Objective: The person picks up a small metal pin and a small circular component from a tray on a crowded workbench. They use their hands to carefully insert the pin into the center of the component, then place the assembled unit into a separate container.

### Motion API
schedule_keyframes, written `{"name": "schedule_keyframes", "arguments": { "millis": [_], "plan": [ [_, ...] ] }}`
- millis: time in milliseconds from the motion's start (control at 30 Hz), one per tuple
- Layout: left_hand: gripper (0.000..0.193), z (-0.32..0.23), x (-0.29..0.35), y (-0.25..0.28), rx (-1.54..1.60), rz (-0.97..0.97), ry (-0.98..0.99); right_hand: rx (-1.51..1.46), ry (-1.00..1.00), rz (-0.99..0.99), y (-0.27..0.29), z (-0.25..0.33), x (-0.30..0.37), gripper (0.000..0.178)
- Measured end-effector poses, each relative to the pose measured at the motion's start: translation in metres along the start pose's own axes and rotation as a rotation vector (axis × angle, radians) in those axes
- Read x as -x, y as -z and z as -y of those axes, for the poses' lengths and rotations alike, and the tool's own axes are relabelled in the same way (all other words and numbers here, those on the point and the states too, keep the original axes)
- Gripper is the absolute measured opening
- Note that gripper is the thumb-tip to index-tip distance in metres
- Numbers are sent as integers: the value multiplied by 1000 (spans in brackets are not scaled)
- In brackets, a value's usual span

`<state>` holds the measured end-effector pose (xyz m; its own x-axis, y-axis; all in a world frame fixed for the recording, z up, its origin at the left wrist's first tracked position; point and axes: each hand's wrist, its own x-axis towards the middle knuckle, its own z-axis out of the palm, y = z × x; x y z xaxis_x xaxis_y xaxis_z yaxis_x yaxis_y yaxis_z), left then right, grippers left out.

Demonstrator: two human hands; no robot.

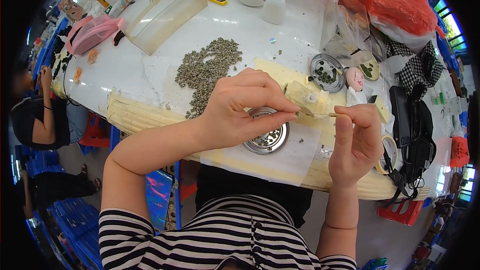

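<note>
My left hand (245, 105) reaches across the table with thumb and index finger pinched on a tiny piece that I can barely make out. Facing it, my right hand (354, 140) grips a thin needle-like tool (325, 114) between thumb and fingers. The tool's tip meets the left fingertips. Beneath my left hand, partly covered by it, a round metal dish (270, 151) contains some small dark parts. It rests on a white sheet (295, 165). Just beyond the fingertips is a yellowish taped block (297, 95) with a small white cap (311, 98).
A large heap of small grey-green parts (210, 67) lies left of centre. Another round dish (326, 86) with dark green bits sits to the right, near a pink oval item (355, 78). A tape roll (387, 155), a black bag (417, 140) and a white squeeze bottle (274, 7) stand around.
</note>
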<state>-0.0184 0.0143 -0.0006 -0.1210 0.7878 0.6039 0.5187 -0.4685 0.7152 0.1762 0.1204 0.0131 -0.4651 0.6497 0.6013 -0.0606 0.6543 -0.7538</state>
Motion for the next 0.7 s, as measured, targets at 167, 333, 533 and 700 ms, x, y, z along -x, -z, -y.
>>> {"name": "schedule_keyframes", "arguments": {
  "millis": [167,333,533,700],
  "plan": [
    [23,-1,1,0,1,2,12,22,29,13,0,-1,-1,7],
    [23,0,0,0,0,0,8,16,24,10,-1,-1,-1,6],
    [22,-1,0,0,-10,0,4,25,37,7,-1,-1,-1,5],
    [22,-1,0,1,-22,0,6,15,54,-110,-1,-3,-4,3]
  ]
}}
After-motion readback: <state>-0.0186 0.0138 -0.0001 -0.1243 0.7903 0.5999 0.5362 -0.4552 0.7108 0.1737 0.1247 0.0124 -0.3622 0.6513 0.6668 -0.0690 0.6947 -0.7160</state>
